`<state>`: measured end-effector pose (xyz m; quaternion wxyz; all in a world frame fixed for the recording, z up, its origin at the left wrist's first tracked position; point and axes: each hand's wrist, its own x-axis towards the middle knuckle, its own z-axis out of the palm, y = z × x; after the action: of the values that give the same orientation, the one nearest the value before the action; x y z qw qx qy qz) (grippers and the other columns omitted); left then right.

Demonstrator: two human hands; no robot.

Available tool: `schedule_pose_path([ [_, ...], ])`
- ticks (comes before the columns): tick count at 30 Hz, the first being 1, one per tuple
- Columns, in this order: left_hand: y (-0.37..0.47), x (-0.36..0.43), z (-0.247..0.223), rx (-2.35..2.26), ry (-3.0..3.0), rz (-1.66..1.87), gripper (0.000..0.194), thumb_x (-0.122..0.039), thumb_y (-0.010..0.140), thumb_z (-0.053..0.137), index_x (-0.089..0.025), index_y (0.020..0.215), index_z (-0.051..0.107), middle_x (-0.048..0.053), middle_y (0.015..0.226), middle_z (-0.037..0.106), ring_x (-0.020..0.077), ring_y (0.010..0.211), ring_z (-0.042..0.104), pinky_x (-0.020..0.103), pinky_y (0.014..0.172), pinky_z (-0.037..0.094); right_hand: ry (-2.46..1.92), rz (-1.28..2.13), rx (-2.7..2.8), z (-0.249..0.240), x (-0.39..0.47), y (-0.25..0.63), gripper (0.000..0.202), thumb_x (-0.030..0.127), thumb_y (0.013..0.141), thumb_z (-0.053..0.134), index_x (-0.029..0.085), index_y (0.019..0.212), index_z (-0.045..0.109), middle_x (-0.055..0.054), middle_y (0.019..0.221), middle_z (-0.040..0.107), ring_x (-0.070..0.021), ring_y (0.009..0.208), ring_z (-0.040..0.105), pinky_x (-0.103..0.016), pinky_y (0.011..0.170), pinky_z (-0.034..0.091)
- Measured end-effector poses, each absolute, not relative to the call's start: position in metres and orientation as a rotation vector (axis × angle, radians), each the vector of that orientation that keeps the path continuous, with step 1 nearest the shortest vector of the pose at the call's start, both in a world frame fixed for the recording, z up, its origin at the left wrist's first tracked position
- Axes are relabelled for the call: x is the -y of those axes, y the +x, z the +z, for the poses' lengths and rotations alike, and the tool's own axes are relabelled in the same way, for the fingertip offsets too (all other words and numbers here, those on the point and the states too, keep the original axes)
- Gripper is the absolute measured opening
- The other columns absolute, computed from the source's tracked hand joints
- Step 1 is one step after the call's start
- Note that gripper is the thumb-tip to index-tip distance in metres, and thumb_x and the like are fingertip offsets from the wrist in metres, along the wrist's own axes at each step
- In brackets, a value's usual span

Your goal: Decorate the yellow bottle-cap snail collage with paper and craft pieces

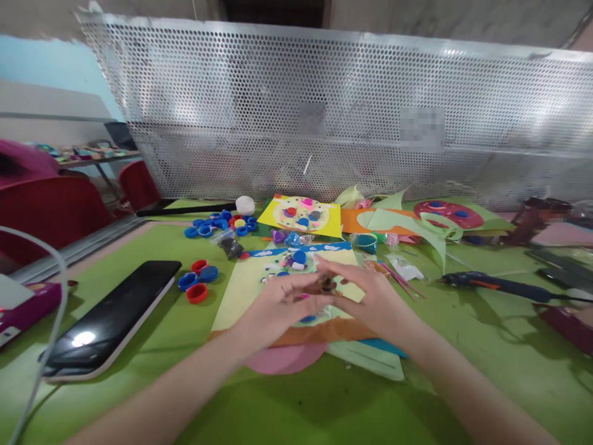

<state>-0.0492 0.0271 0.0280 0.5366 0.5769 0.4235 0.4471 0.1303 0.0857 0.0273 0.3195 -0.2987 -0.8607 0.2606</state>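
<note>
My left hand [278, 303] and my right hand [370, 290] meet fingertip to fingertip over a pale yellow sheet [238, 290]. Between their curled fingers is a small dark, brownish thing [327, 283], too blurred to name. Under the hands, the sheet bears a blue bottle cap [299, 257], several small coloured pieces, a blue strip [319, 248] along its top and a brown strip [296, 334] along its bottom. My fingers hide part of the sheet's middle. A pink paper shape [285, 360] sticks out below the sheet.
At left lie a black-screened phone [113, 315], red and blue bottle caps [197, 293] and a white cable [60, 296]. Behind are more blue caps [204, 230] and a yellow decorated card [333, 219]. A glue gun [495, 285] lies right. A perforated metal panel [278, 80] borders the back.
</note>
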Motion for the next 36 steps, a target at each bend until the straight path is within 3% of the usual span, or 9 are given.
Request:
schedule_pose_path([
  [3, -0.048, -0.025, 0.025, -0.991, 1.418, 0.995, 0.021, -0.026, 0.074, 0.067, -0.023, 0.095, 0.070, -0.001, 0.094, 0.070, 0.0124, 0.084, 0.061, 0.021, 0.075, 0.045, -0.730, 0.799, 2.231, 0.019, -0.082, 0.123, 0.037, 0.027, 0.080, 0.062, 0.028, 0.118, 0.060, 0.000, 0.111, 0.066, -0.0186, 0.100, 0.061, -0.035, 0.087, 0.050],
  [7, -0.047, -0.023, 0.026, -1.163, 1.445, 1.057, 0.008, -0.027, 0.072, 0.067, -0.021, 0.073, 0.072, -0.001, 0.077, 0.071, 0.0116, 0.072, 0.062, 0.020, 0.068, 0.046, -0.613, 0.836, 2.208, 0.014, -0.080, 0.119, 0.022, 0.027, 0.085, 0.055, 0.026, 0.102, 0.069, -0.001, 0.096, 0.071, -0.0169, 0.086, 0.064, -0.031, 0.076, 0.052],
  [10, -0.046, -0.024, 0.030, -1.232, 1.393, 1.060, 0.015, -0.029, 0.074, 0.064, -0.019, 0.064, 0.069, 0.000, 0.067, 0.069, 0.0117, 0.065, 0.062, 0.021, 0.064, 0.047, -0.689, 0.763, 2.182, 0.018, -0.083, 0.120, 0.024, 0.026, 0.088, 0.048, 0.024, 0.095, 0.071, -0.003, 0.092, 0.071, -0.0183, 0.083, 0.065, -0.032, 0.073, 0.052],
  [15, -0.049, -0.026, 0.032, -1.284, 1.373, 1.155, 0.028, -0.042, 0.085, 0.051, -0.021, 0.090, 0.068, -0.001, 0.073, 0.068, 0.0081, 0.057, 0.055, 0.019, 0.055, 0.043, -0.748, 0.714, 2.102, 0.026, -0.087, 0.127, 0.036, 0.031, 0.082, 0.058, 0.026, 0.118, 0.060, -0.003, 0.113, 0.065, -0.0207, 0.105, 0.060, -0.038, 0.089, 0.048],
  [18, -0.049, -0.026, 0.028, -1.123, 1.389, 1.092, 0.031, -0.045, 0.083, 0.053, -0.021, 0.098, 0.067, 0.000, 0.078, 0.067, 0.0090, 0.062, 0.055, 0.020, 0.059, 0.044, -0.708, 0.693, 2.173, 0.022, -0.085, 0.125, 0.054, 0.028, 0.073, 0.069, 0.027, 0.125, 0.054, -0.003, 0.114, 0.064, -0.0201, 0.100, 0.061, -0.036, 0.086, 0.050],
  [23, -0.045, -0.021, 0.027, -1.144, 1.645, 0.982, 0.019, -0.034, 0.077, 0.064, -0.021, 0.090, 0.068, 0.001, 0.091, 0.068, 0.0153, 0.083, 0.059, 0.024, 0.072, 0.044, -0.592, 0.544, 2.295, 0.015, -0.083, 0.121, 0.032, 0.020, 0.079, 0.065, 0.023, 0.110, 0.065, -0.002, 0.088, 0.071, -0.0159, 0.077, 0.064, -0.028, 0.069, 0.051],
  [28, -0.046, -0.019, 0.032, -1.409, 1.871, 1.028, 0.015, -0.032, 0.076, 0.064, -0.019, 0.068, 0.067, -0.002, 0.070, 0.067, 0.0131, 0.066, 0.057, 0.023, 0.062, 0.042, -0.481, 0.154, 2.420, 0.023, -0.080, 0.125, 0.038, 0.014, 0.084, 0.056, 0.021, 0.121, 0.057, -0.001, 0.089, 0.071, -0.0160, 0.078, 0.065, -0.029, 0.069, 0.047],
  [33, -0.049, -0.023, 0.031, -1.348, 1.716, 0.942, 0.015, -0.031, 0.070, 0.068, -0.019, 0.064, 0.072, -0.001, 0.065, 0.070, 0.0143, 0.062, 0.060, 0.023, 0.058, 0.043, -0.381, -0.276, 2.644, 0.028, -0.079, 0.128, 0.039, 0.012, 0.087, 0.049, 0.014, 0.126, 0.050, -0.007, 0.092, 0.071, -0.0215, 0.095, 0.062, -0.036, 0.079, 0.044],
  [36, -0.053, -0.025, 0.032, -1.291, 1.542, 0.922, 0.013, -0.032, 0.067, 0.069, -0.020, 0.069, 0.074, 0.001, 0.070, 0.072, 0.0152, 0.063, 0.062, 0.023, 0.059, 0.046, -0.385, -0.220, 2.699, 0.029, -0.082, 0.130, 0.042, 0.012, 0.088, 0.044, 0.017, 0.130, 0.047, -0.007, 0.098, 0.070, -0.0209, 0.099, 0.061, -0.036, 0.081, 0.045],
])
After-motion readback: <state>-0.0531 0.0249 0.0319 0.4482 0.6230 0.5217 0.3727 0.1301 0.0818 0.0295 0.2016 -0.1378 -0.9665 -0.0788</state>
